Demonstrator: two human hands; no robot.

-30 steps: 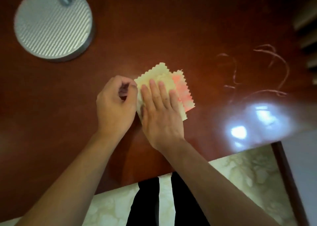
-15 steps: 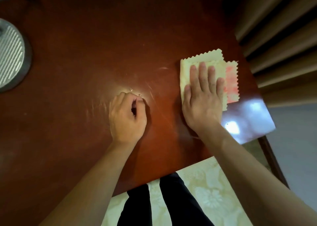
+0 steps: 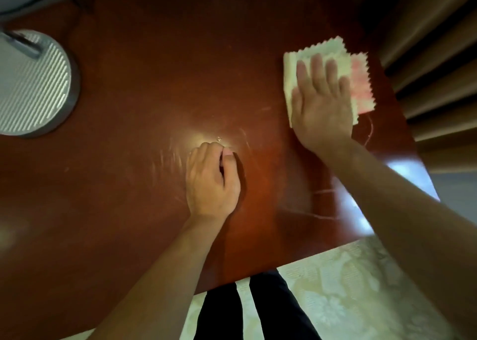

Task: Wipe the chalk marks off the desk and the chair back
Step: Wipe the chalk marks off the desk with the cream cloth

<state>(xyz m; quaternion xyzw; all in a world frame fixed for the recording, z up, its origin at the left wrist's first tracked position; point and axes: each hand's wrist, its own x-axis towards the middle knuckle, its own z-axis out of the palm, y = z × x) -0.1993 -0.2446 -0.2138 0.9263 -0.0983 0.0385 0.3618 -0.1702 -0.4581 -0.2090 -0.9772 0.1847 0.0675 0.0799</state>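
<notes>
Cloth (image 3: 291,81): near worktop (image 3: 144,76) right edge, pressed under flat right hand (image 3: 322,107). Left hand (image 3: 210,182): grip curled, empty, well left of cloth.

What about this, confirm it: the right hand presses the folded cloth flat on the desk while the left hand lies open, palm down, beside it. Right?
Not quite. In the head view the left hand rests on the desk as a fist, fingers curled and holding nothing. The right hand does press the folded cloth flat.
</notes>
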